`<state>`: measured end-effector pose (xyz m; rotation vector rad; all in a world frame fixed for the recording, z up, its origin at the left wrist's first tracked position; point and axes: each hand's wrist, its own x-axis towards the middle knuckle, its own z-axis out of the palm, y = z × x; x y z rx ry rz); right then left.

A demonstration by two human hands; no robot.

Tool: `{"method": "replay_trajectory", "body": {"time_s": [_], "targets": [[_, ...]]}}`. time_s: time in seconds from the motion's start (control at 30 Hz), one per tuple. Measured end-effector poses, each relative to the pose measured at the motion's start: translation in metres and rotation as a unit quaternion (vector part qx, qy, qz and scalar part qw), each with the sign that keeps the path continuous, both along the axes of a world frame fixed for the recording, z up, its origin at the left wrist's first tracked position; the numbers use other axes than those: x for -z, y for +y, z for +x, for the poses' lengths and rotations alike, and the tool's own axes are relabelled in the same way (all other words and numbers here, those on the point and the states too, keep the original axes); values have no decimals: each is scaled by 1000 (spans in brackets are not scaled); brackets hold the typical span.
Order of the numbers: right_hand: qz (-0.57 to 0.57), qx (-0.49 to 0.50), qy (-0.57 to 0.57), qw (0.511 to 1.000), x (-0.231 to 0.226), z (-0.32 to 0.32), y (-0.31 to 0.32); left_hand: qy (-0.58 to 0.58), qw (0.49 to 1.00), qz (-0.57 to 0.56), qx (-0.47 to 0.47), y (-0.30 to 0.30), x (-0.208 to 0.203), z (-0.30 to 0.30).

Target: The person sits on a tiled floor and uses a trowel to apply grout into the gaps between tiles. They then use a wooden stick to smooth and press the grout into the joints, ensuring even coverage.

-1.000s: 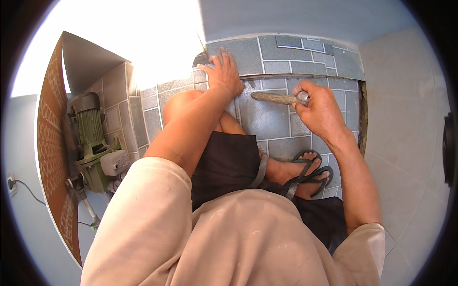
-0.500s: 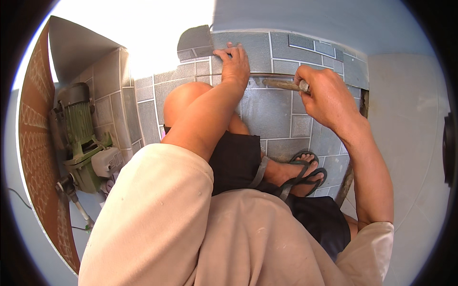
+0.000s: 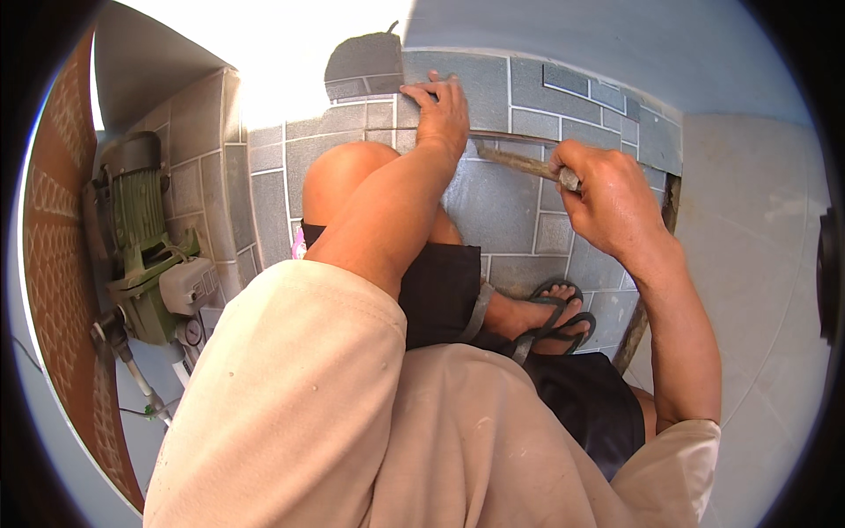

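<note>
Left hand [image 3: 440, 110] flat, fingers spread, pressing a grey tile [image 3: 458, 84] at the paving's far edge — steadying it; right hand [image 3: 607, 198] fisted round a wooden tool handle [image 3: 519, 165] — tip beside that tile.

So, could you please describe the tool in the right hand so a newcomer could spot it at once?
Start at the grey tiled floor in front of the knees. The right hand grips a slim, dirty rod-like tool lying low across the tiles toward the left hand. It is the only brownish, straight thing there.
</note>
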<state>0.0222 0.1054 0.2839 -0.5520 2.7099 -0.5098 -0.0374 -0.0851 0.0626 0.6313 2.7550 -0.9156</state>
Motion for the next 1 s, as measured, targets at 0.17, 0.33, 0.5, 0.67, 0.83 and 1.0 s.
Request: {"method": "replay_trajectory", "body": {"time_s": [0.17, 0.33, 0.5, 0.67, 0.83, 1.0], "targets": [[0, 17, 29, 999, 10, 11, 2, 9, 999, 27, -25, -3, -9, 2], [-24, 75, 15, 997, 8, 27, 22, -113, 934, 299, -158, 15, -45, 27], [-27, 74, 21, 997, -3, 29, 34, -193, 391, 637, -635, 48, 20, 32], [-29, 50, 28, 998, -3, 25, 31, -36, -52, 649, -759, 63, 79, 26], [9, 44, -17, 999, -1, 13, 26, 56, 214, 759, -613, 92, 105, 61], [25, 29, -10, 999, -1, 7, 27, 5, 133, 779, -613, 90, 68, 52]]}}
